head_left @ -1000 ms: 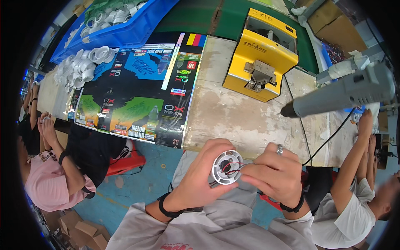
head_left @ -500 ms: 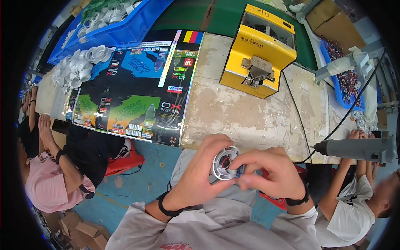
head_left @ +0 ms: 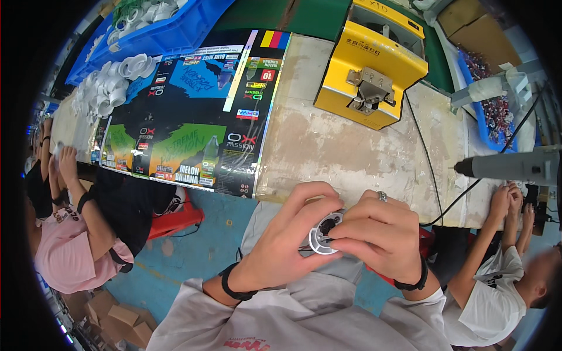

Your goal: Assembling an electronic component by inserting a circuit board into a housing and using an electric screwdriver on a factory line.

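Observation:
My left hand [head_left: 288, 238] is closed round a white round plastic housing [head_left: 316, 243], held just off the table's front edge with its opening tilted up. Dark parts sit inside the housing. Over its right side, my right hand [head_left: 383, 237] has thumb and fingertips pinched together at the opening. Whatever small piece lies between those fingertips is mostly hidden. Beyond my hands stands a yellow machine [head_left: 366, 61] with a metal fixture on its front. A grey power screwdriver [head_left: 509, 168] hangs at the right.
Loose white plastic rings [head_left: 108, 88] lie beside a blue bin [head_left: 170, 36] holding more. A printed sheet [head_left: 181, 117] covers the left tabletop. At right, a blue tray [head_left: 494, 140] holds small red parts, and a black cable [head_left: 426, 164] crosses the table. Co-workers sit on both sides.
My right fingers have moved from the housing's lower right edge into its opening, and the blue piece in them no longer shows. The housing has turned and shifted slightly right.

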`<state>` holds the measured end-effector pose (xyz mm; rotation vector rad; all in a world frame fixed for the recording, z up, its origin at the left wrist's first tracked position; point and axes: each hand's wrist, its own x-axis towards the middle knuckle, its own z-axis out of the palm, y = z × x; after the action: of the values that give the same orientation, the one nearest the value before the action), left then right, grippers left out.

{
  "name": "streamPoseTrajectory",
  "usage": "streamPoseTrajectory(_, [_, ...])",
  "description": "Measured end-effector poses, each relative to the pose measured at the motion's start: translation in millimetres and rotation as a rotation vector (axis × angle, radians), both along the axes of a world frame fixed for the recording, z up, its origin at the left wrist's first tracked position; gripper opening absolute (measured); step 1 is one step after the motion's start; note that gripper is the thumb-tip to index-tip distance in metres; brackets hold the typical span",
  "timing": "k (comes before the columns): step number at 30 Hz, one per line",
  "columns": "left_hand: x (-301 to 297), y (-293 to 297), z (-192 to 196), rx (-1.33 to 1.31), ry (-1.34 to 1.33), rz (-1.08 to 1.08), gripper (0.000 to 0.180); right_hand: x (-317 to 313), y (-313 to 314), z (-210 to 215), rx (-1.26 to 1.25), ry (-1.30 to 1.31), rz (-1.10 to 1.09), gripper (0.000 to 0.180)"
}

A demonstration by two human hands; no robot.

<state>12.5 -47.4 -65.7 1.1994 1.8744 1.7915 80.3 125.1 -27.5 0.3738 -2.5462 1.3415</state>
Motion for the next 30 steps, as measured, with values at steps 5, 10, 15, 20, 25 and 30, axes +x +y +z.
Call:
streamPoseTrajectory(5, [-4.2,0.2,-1.9,-0.036,0.168,0.031,0.062,3.2,-6.4,-5.7,0.144,0.094,-0.136,0.026])
streamPoseTrajectory(10, [1.6,-2.8,2.1,-0.023,0.045,0.034,0.062,6.9,-5.0,-4.9,-0.001,-0.046,-0.079,0.03])
streamPoseTrajectory(15, [-4.9,0.0,3.9,-0.13,0.258,0.054,0.058,14.8,-7.4,-16.0,-0.021,-0.065,-0.157,0.034])
streamPoseTrajectory(20, [-5.6,2.5,9.1,-0.159,0.312,0.009,0.056,17.4,-10.7,-18.7,0.053,0.03,-0.211,0.031])
streamPoseTrajectory(25, [-4.5,4.4,2.4,-0.139,0.227,-0.015,0.054,19.3,-6.0,-16.6,0.164,0.107,-0.144,0.027])
streamPoseTrajectory(30, [-7.1,4.5,-1.6,0.0,0.311,-0.022,0.051,21.2,-1.3,-13.3,0.066,0.144,-0.096,0.025])
